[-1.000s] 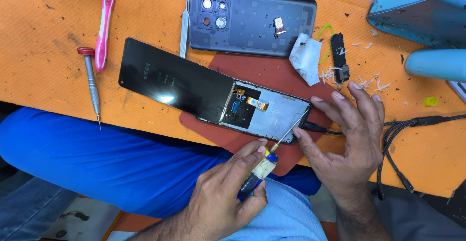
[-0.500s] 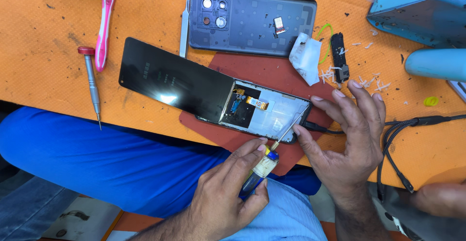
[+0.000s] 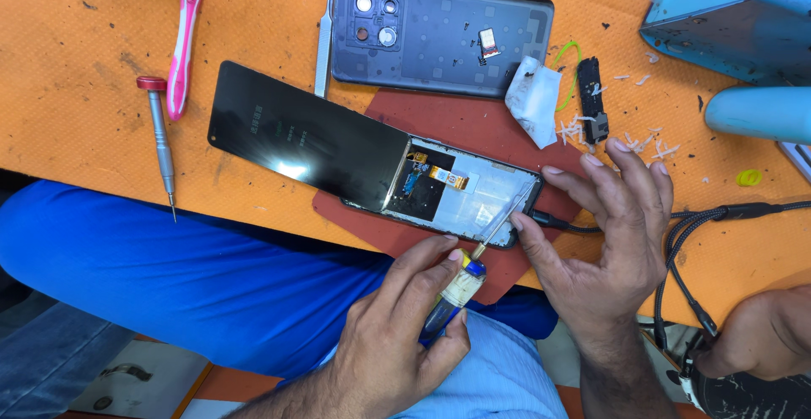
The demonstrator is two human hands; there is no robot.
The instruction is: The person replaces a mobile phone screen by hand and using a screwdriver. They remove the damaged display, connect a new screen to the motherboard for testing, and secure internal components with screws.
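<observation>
Opened phone (image 3: 460, 198): centre of the frame, lying flat on a dark red mat (image 3: 473, 127) on the orange counter (image 3: 76, 56); its frame is bare so the inner parts face up for the tool.
Lifted screen (image 3: 300, 144): black panel swung out to centre left, overlapping the phone's left end, so the inside is exposed.
Screwdriver (image 3: 473, 263): blue and yellow handle at lower centre, thin shaft slanting up to the phone's lower right corner.
Left hand (image 3: 401, 334): lower centre; grip clamped around the screwdriver handle, thumb on top to steer the tip.
Right hand (image 3: 612, 233): right of centre; fingers spread, not clamped on anything, fingertips pressing at the phone's right end beside the plugged black cable (image 3: 718, 216), steadying it.
Back cover (image 3: 443, 39): upper centre, set aside inner side down, camera holes visible.
Tweezers (image 3: 323, 35): just left of the cover.
Spare screwdriver (image 3: 160, 144): red-capped, left, within reach.
Pink toothbrush (image 3: 184, 39): upper left.
White wad (image 3: 534, 98): by the cover's right end.
Another person's hand (image 3: 764, 339): lower right corner.
</observation>
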